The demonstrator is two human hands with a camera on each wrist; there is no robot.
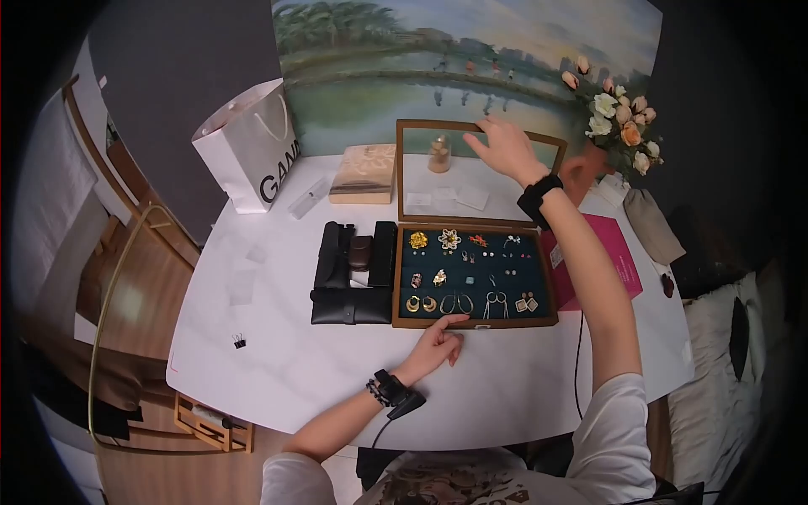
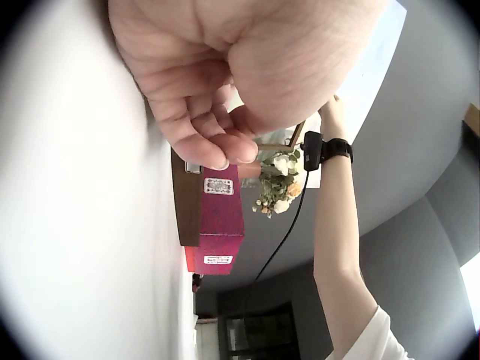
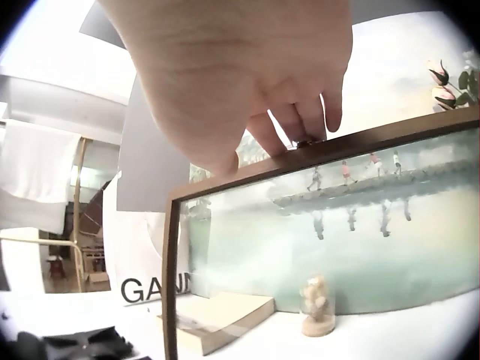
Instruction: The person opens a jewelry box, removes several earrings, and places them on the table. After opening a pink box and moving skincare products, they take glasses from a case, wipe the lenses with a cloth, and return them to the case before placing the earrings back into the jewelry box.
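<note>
A shallow wooden jewelry case [image 1: 476, 322] with a dark green lining holds several earrings and brooches in rows. Its glass-paned lid [image 1: 410, 124] stands raised at the back. My right hand [image 1: 509, 153] rests at the lid's top edge, fingers reaching over the wooden frame [image 3: 360, 142] beside a small metal catch. At the case's front rim is my left hand [image 1: 431, 349], index finger extended to the wood and the other fingers loosely bent. The left wrist view shows this hand [image 2: 247, 60] from the palm side, holding nothing.
Black cases [image 1: 349, 305] lie left of the jewelry case, a gold box [image 1: 364, 175] and white paper bag [image 1: 248, 147] behind. A magenta box [image 1: 602, 261] and flowers [image 1: 629, 126] stand right. A binder clip [image 1: 239, 341] lies front left; a glass dome [image 1: 439, 156] shows through the lid.
</note>
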